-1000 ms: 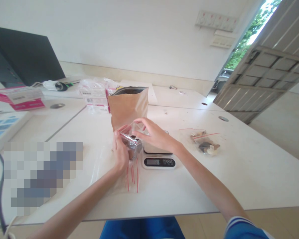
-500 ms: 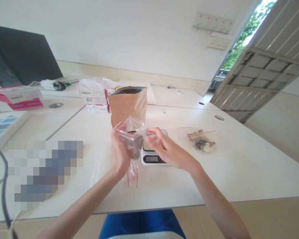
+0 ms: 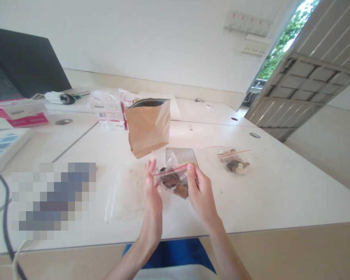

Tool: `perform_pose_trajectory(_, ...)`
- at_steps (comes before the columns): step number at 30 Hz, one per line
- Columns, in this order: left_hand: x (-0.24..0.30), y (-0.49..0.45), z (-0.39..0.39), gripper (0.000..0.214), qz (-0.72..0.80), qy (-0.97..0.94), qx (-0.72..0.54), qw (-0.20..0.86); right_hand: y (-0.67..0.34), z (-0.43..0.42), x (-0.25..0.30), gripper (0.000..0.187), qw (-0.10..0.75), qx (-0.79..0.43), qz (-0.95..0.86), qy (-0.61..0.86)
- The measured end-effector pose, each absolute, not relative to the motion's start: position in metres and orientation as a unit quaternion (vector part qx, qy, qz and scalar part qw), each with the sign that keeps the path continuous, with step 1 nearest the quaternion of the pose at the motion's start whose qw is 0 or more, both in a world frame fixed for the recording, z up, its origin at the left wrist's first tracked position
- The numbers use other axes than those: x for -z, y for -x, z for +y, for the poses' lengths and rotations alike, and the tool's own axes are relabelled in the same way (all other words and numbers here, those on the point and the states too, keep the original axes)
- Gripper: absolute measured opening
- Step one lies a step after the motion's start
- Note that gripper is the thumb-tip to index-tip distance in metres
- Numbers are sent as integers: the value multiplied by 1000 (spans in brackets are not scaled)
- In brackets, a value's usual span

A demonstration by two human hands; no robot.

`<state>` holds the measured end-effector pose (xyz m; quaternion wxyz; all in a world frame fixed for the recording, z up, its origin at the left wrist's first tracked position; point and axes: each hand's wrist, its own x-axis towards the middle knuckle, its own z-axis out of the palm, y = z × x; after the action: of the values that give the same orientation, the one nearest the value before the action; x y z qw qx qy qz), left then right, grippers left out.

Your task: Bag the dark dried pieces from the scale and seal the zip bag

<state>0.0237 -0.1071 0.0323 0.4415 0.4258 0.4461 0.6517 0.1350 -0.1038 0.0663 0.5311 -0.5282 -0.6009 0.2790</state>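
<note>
A small clear zip bag (image 3: 174,179) with a red seal strip and brown pieces inside hangs between both hands, just above the table. My left hand (image 3: 152,190) pinches its left end at the strip, fingers together. My right hand (image 3: 200,190) pinches the right end with thumb and fingers. Directly behind the bag lies the steel plate of a small kitchen scale (image 3: 181,154). A brown paper pouch (image 3: 147,126) stands open-topped further back.
A second filled zip bag (image 3: 233,161) lies to the right on the white table (image 3: 280,186). Empty clear bags (image 3: 124,192) lie left of my hands. Packs of bags (image 3: 107,111), pink boxes (image 3: 19,112) and a dark monitor (image 3: 23,64) are at the back left.
The small bag came down from in front of the brown pouch toward me. My right hand, open beside it before, now grips the bag's right end.
</note>
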Motion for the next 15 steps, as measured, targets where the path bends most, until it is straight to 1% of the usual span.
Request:
perform_pose_trajectory(2,-30,-15,-109,50,442,-424,-660,434,-141,-105,-60,39,558,-274,-574,533)
perform_pose_trajectory(4,-25,-4,-108,43,460,-436,-660,403,-147,-106,-54,41,585,-278,-543,535)
perform_pose_trajectory(7,-19,9,-103,40,474,-480,-624,394,-152,-108,-47,45,623,-254,-476,567)
perform_pose_trajectory(11,-16,13,-98,30,431,-509,-588,458,-150,-108,-38,48,610,-264,-460,588)
perform_pose_trajectory(13,-16,11,-97,26,435,-497,-597,455,-149,-109,-33,47,601,-278,-461,590)
perform_pose_trajectory(15,-16,9,-96,26,455,-482,-614,428,-149,-109,-28,47,595,-279,-455,601)
